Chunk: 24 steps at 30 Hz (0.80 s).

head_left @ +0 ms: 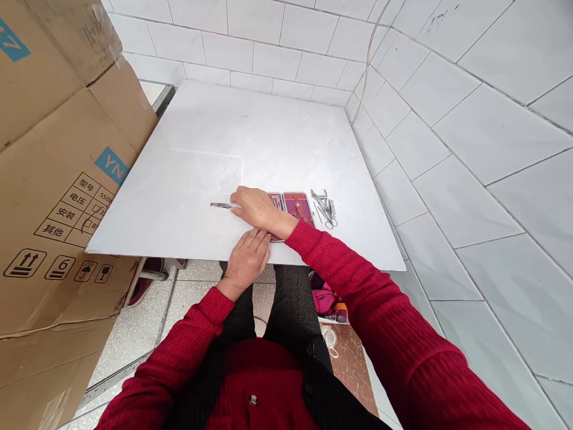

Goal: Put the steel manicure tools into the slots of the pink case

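Observation:
My right hand [256, 206] reaches leftward over the open manicure case [297, 206], hiding much of its left half. Its thumb and forefinger close on the right end of a silver nail clipper [219, 205] at the white tabletop. My left hand [249, 255] is at the table's front edge, fingers together on the near left edge of the case; their tips are partly hidden. Inside the case is a red lining with slots and a few small tools. Just right of it lies a small pile of metal manicure tools [327, 209], with scissor-like finger rings showing.
A large cardboard box [67, 179] stands against the table's left side. White tiled walls [286, 30] rise behind and to the right, with a cable [369, 54] in the corner. Below the table are a pink bag [326, 301] and a brown board [351, 358].

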Tool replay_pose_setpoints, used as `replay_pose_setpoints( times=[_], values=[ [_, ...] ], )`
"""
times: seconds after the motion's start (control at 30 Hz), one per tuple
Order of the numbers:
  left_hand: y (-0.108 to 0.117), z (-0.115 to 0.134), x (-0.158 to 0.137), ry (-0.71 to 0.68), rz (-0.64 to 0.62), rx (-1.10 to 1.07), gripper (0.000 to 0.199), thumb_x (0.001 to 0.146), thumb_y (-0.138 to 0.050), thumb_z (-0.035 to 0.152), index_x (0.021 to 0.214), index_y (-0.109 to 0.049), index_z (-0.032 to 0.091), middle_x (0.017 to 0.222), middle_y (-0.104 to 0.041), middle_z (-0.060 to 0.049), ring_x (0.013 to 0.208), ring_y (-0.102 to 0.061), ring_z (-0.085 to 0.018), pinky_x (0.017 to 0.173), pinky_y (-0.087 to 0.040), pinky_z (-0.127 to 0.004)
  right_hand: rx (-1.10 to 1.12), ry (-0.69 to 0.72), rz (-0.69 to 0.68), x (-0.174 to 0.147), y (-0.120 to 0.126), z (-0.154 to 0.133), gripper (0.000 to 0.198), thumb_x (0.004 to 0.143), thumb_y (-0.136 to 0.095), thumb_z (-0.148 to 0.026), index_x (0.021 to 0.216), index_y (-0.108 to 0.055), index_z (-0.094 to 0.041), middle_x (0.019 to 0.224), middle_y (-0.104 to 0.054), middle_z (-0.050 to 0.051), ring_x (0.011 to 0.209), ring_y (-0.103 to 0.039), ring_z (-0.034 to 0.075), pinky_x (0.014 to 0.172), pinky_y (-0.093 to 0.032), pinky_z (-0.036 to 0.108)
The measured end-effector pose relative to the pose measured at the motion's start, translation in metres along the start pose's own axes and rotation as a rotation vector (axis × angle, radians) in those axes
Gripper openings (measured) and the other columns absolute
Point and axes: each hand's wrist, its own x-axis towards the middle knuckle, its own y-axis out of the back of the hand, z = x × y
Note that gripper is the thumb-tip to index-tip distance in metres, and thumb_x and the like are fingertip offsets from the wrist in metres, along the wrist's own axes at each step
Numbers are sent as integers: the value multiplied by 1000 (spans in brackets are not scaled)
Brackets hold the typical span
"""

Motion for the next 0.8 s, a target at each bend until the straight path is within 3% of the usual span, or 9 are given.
replay_pose_setpoints(
  times=[0.13, 0.3, 0.4, 0.63, 0.8],
  values=[
    [1, 0, 0, 9, -14, -1, 30, 100, -52, 16, 126, -68, 13, 128, -73, -17, 129, -65, -30, 107, -55, -48, -63, 9, -32, 24, -10, -10, 29, 102, -53, -25, 123, -67, -12, 130, -64, 17, 105, -67, 26, 82, -52, 34],
    [1, 0, 1, -7, 12, 2, 21, 100, -53, 16, 110, -71, 14, 121, -75, -16, 120, -69, -29, 104, -57, -48, -95, 9, -47, 44, -27, -13, 33, 101, -40, -10, 120, -67, -12, 127, -66, 17, 102, -68, 25, 82, -53, 34],
    [0, -1, 1, -10, 32, 5, 20, 100, -53, 15, 108, -72, 15, 119, -75, -15, 119, -69, -28, 105, -56, -47, -74, 14, -38, 48, -33, -13, 31, 98, -45, -10, 118, -68, -11, 123, -67, 18, 103, -67, 27, 82, -51, 34],
    [0, -1, 0, 1, 7, 5, 35, 101, -50, 16, 131, -66, 11, 130, -72, -17, 129, -65, -30, 109, -54, -48, 184, -73, 41, 22, -30, 3, 19, 93, -55, -14, 94, -73, -15, 99, -74, 8, 86, -64, 19, 74, -42, 28],
    [1, -1, 1, -16, 12, 25, 34, 101, -50, 16, 131, -66, 11, 133, -71, -15, 133, -63, -30, 110, -53, -47, 470, -129, 134, -10, -26, 25, 12, 88, -61, -12, 87, -73, -14, 86, -73, 3, 76, -61, 14, 69, -39, 24]
  ],
)
